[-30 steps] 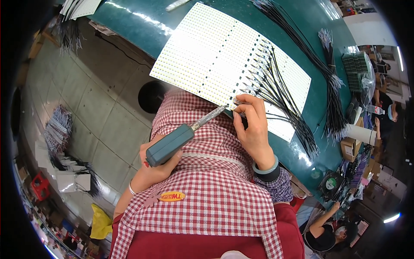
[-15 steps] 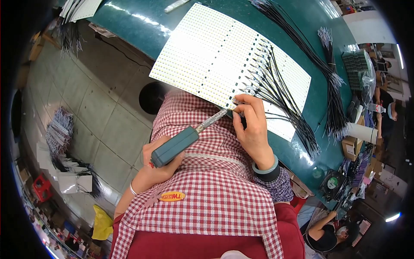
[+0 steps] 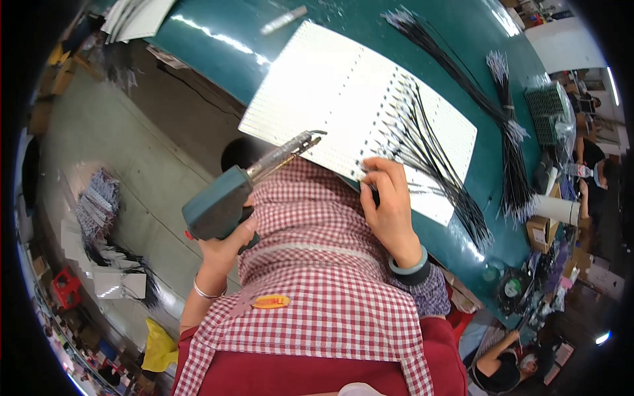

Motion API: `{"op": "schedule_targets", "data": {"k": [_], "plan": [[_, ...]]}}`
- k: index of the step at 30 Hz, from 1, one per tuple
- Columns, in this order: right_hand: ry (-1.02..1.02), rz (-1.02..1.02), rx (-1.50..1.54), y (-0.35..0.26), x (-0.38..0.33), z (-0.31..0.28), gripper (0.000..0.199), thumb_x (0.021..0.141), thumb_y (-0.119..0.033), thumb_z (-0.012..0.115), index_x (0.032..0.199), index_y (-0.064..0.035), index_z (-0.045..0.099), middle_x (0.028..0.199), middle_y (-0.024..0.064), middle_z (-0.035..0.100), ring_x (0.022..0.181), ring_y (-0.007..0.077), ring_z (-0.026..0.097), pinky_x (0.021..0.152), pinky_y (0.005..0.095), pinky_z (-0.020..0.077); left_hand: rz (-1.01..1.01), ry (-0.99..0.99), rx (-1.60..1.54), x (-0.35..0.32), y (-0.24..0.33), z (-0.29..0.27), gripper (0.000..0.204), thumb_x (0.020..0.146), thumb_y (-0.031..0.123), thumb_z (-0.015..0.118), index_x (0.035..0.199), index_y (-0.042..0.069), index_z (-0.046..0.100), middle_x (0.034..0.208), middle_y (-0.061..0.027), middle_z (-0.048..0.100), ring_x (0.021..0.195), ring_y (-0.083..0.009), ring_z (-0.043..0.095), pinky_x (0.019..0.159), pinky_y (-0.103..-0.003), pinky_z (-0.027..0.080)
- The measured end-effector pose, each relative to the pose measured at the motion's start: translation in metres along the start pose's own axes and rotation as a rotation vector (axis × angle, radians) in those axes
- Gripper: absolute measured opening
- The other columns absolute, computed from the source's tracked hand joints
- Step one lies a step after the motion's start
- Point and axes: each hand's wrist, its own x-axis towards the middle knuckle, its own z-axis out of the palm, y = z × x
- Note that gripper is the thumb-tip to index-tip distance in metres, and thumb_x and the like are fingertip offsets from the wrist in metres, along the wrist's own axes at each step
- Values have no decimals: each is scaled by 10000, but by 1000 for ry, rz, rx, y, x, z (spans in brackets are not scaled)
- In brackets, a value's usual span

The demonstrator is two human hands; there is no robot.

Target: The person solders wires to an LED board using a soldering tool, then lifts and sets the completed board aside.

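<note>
My left hand [image 3: 229, 245] is wrapped round the grip of a dark green soldering gun [image 3: 214, 203]. Its metal tip and thin feed tube point up and right, over the near edge of a white circuit board [image 3: 290, 86]. At the board's lower edge, the bent fingers of my right hand [image 3: 391, 210] come together; whatever is between the fingertips is too small to make out. Beside that hand, several black wires [image 3: 432, 148] fan out from a row of dark pads on the board, their loose ends lying to the lower right.
Black wire bundles [image 3: 512, 158] lie on the green table [image 3: 218, 43] right of the board. A small clear tube [image 3: 284, 20] rests beyond it. Further right are a white roll [image 3: 556, 206] and a cardboard box [image 3: 543, 231]. A co-worker [image 3: 498, 360] sits at lower right.
My left hand has drawn the soldering gun back leftward and turned it, its tip leaving the spot by my right fingertips. The board sits slightly lower in view; my right hand has barely moved.
</note>
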Motion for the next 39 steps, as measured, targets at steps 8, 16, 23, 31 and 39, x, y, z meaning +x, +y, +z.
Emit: {"op": "schedule_targets", "data": {"k": [8, 16, 23, 31, 39], "plan": [[-45, 24, -16, -18, 12, -9, 171, 798, 73, 621, 933, 26, 527, 1121, 185, 558, 998, 365, 544, 860, 431, 459, 166, 159, -394, 130, 58, -42, 300, 762, 0, 679, 1047, -53, 600, 883, -140, 637, 495, -130, 504, 439, -249, 372], [-75, 162, -15, -20, 38, -61, 272, 809, 49, 642, 1063, 18, 549, 1216, 215, 523, 1123, 410, 531, 962, 426, 439, -91, 19, -842, 320, 71, -71, 140, 891, 45, 621, 976, -58, 581, 913, -173, 627, 612, -112, 539, 486, -194, 434], [-1, 241, -314, 61, 96, -93, 475, 795, 16, 648, 1245, 2, 497, 1367, 222, 454, 1264, 402, 445, 1041, 432, 382, -198, 97, -814, 391, 67, -61, 191, 854, 8, 632, 1017, -36, 542, 859, -162, 586, 591, -133, 537, 460, -207, 432], [-219, 240, -194, 108, 122, -95, 539, 688, -42, 736, 1193, 20, 558, 1145, 178, 545, 1082, 365, 511, 955, 403, 431, -153, 246, -484, 375, 80, -48, 251, 871, 152, 700, 937, -59, 580, 724, -124, 605, 591, -242, 644, 522, -342, 560], [-361, 354, -184, 113, 140, -98, 496, 594, -66, 806, 1031, 1, 582, 983, 151, 546, 951, 330, 531, 837, 384, 448, -244, 236, 430, 357, 111, -75, 510, 906, 340, 617, 776, -153, 619, 701, -210, 662, 537, -284, 677, 434, -353, 559]]}}
